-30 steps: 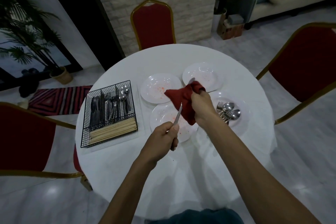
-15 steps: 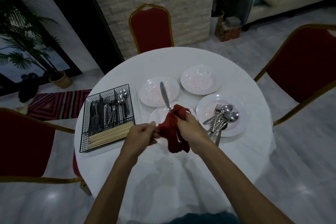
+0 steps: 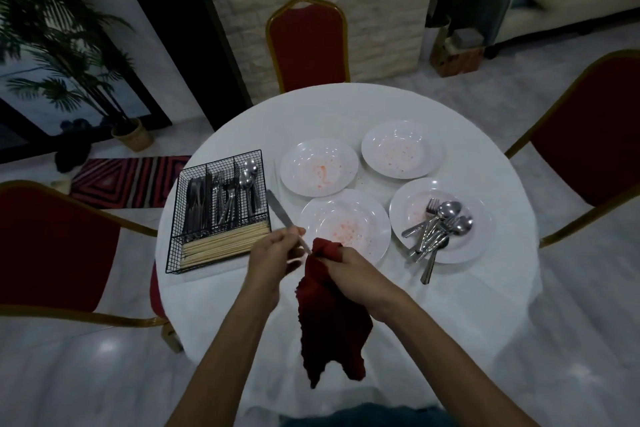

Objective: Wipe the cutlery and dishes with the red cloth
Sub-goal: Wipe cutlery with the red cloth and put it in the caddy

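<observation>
Our left hand (image 3: 277, 255) pinches the knife (image 3: 280, 210) at its handle. Our right hand (image 3: 351, 269) grips the bunched red cloth (image 3: 332, 319) against the handle's end. The knife's long axis runs from the cloth away-left, its blade tip just beside the wire caddy (image 3: 175, 225) by the table's (image 3: 346, 107) left edge. We judge the wipe must follow that line.

White plates (image 3: 319, 150): four. Red chairs (image 3: 308, 48): three. Wire cutlery basket (image 3: 221, 162): one. Red cloth (image 3: 332, 315): one. Table knife (image 3: 280, 211): one.
</observation>
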The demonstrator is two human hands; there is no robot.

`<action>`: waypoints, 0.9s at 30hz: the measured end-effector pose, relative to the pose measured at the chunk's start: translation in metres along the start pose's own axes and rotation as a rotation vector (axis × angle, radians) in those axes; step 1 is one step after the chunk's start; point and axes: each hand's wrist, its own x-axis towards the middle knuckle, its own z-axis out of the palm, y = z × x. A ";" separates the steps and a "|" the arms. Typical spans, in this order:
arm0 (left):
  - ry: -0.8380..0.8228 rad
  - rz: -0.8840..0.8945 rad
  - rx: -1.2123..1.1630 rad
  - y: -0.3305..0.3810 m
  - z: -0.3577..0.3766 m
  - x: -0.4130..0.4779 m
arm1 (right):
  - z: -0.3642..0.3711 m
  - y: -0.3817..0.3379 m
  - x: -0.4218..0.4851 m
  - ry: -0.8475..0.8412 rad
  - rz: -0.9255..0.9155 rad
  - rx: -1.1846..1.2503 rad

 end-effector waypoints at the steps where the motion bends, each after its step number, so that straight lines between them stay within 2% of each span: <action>1: -0.020 -0.012 0.012 -0.006 0.005 -0.002 | 0.003 0.000 0.004 0.029 -0.008 0.047; 4: -0.046 -0.056 0.031 -0.014 0.010 -0.003 | 0.009 0.003 0.013 0.098 0.000 0.072; 7: -0.045 -0.036 0.078 -0.007 -0.009 0.010 | 0.011 0.004 0.014 0.034 0.020 0.108; 12: 0.078 -0.029 0.015 -0.006 -0.026 0.017 | 0.015 0.000 0.030 0.027 0.062 -0.013; 14: 0.052 -0.075 0.014 -0.015 -0.019 0.014 | 0.023 0.000 0.041 0.051 0.058 -0.042; 17: 0.104 -0.161 -0.053 -0.019 -0.020 0.018 | 0.038 0.003 0.058 0.060 0.058 -0.091; 22: 0.175 -0.134 -0.007 -0.014 -0.063 0.062 | 0.073 0.004 0.081 -0.015 0.081 -0.146; 27: 0.367 -0.045 0.080 0.002 -0.129 0.125 | 0.098 -0.002 0.121 0.019 0.179 -0.170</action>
